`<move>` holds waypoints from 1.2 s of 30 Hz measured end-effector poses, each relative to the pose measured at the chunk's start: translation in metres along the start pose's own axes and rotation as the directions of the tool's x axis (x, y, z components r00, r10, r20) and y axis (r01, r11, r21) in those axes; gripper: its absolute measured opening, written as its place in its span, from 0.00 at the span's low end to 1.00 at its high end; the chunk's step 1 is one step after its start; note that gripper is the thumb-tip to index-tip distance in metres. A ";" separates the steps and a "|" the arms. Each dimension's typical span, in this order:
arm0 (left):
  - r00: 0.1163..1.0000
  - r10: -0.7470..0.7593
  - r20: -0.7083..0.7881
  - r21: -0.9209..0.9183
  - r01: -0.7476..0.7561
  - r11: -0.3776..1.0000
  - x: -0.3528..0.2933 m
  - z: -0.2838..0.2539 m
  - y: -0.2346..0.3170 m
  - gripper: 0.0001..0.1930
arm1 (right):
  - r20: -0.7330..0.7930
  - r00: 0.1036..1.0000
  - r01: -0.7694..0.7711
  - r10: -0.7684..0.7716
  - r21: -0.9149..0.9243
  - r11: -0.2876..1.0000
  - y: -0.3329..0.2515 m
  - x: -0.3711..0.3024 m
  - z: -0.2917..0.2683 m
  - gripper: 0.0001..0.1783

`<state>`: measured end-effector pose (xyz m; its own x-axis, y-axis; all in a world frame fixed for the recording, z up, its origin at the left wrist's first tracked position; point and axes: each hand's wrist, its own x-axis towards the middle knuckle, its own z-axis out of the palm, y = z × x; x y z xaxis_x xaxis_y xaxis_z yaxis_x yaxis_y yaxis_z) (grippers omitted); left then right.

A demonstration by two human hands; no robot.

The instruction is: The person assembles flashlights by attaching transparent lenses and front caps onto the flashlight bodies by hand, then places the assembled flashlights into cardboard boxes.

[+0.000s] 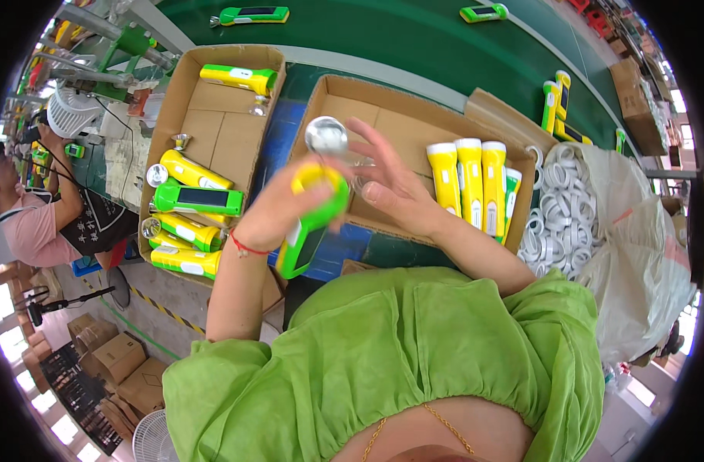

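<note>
My left hand (273, 202) is closed around a green and yellow flashlight (296, 250), its head end up and its body hanging below my fingers. Just above that open head shows a shiny round reflector (326, 135); whether it is joined to the flashlight I cannot make out. Close by on the right, my right hand (394, 185) has its fingers spread, with nothing visible in them. Yellow and green flashlights with white rings (470, 181) stand in a row inside the right cardboard box (352, 86), beyond my right hand.
A left cardboard box (221, 115) holds several flashlights (198, 197) with loose reflectors. White plastic rings (556, 212) fill a clear bag (633, 231) at right. More flashlights (253, 15) lie on the green belt (367, 35) behind. Another person (44, 223) sits at far left.
</note>
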<state>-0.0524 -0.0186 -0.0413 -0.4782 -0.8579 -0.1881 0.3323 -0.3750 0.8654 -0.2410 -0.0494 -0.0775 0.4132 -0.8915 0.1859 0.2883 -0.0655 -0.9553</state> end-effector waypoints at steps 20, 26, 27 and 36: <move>0.949 0.191 -0.249 0.091 -0.174 0.981 -0.042 0.039 -0.065 0.28 | 0.452 0.875 0.381 -0.170 -0.430 0.818 -0.014 -0.059 0.018 0.23; 0.919 0.227 -0.321 0.113 -0.201 0.973 -0.052 0.031 -0.061 0.26 | 0.064 0.981 -0.062 0.181 -0.786 0.616 0.030 -0.010 -0.040 0.25; 0.921 0.240 -0.308 0.054 -0.235 0.971 -0.051 0.029 -0.060 0.26 | 0.078 0.935 -0.041 0.345 -0.944 0.327 0.041 -0.006 -0.047 0.24; 0.802 0.429 -0.415 0.290 -0.331 0.898 -0.048 0.042 -0.061 0.20 | 0.046 0.991 -0.067 0.129 -0.655 0.753 0.030 -0.020 -0.059 0.17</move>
<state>-0.0842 0.0604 -0.0652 0.0960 -0.9950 0.0282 0.2210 0.0490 0.9740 -0.2913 -0.0601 -0.1231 0.4864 -0.8708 0.0719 -0.3761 -0.2829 -0.8823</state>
